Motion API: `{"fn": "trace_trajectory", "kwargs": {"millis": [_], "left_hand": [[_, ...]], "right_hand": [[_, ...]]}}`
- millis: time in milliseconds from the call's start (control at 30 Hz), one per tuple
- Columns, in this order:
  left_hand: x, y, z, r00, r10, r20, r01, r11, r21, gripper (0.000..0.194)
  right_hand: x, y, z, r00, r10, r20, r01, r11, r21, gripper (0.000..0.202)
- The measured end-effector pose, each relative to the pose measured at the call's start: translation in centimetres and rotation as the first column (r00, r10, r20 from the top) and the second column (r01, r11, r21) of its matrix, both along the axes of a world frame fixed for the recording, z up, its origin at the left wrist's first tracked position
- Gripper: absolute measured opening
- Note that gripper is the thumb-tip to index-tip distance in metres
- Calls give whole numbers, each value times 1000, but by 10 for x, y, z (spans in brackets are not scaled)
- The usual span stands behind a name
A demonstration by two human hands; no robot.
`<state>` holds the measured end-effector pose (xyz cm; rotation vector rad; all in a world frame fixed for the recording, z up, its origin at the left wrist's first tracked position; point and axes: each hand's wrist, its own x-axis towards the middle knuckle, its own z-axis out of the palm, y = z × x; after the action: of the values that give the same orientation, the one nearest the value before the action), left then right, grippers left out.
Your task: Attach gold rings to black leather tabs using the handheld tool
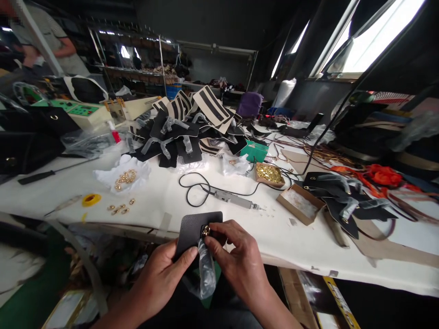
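Hands [164, 269] [236, 256] gripping leather piece [195, 226], table edge [295, 262] beyond

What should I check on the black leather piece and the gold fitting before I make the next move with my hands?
1. Black leather piece held: ok, left hand grips its lower edge.
2. Gold fitting under control: ok, right hand fingertips pinch it against the piece.
3. Fitting seated through the leather: cannot tell, fingers hide it.
4. Plastic wrap away from the fitting: not ok, it hangs just below it.
5. Electric screwdriver to hand: ok, it lies on the table beyond the piece.
6. Spare fittings available: ok, tray of gold parts sits further back.
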<state>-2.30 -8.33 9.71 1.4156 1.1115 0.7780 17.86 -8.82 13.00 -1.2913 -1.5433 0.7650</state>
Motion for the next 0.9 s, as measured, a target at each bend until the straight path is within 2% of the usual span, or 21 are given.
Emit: {"fn": "trace_trajectory", "kwargs": {"millis": [100,200,267,400,467,733,900], "left_hand": [[0,0,3,999,12,-30,-12,1000,5,40],[2,1,7,1000,24,-15,-24,1000,2,36],[2,2,8,1000,8,9,-8,1000,-7,35],[0,3,8,998,-47,48,48,999,-24,38],[-2,4,8,997,-69,41,70,997,-27,38],[-6,9,14,987,-158,10,159,987,-17,37],[-5,9,21,978,-210,5,210,976,-60,37]], "right_hand": [[-1,0,-1,989,-17,-150,-8,986,-165,10],[1,1,-1,978,-11,-209,-46,962,-268,16],[3,3,-1,984,8,-175,-50,971,-234,17],[7,4,0,993,101,-64,-102,995,-12,14],[9,4,2,987,157,-27,-155,987,41,14],[19,4,14,946,280,161,-287,958,17,22],[30,4,25,862,355,361,-389,921,23,26]]}}
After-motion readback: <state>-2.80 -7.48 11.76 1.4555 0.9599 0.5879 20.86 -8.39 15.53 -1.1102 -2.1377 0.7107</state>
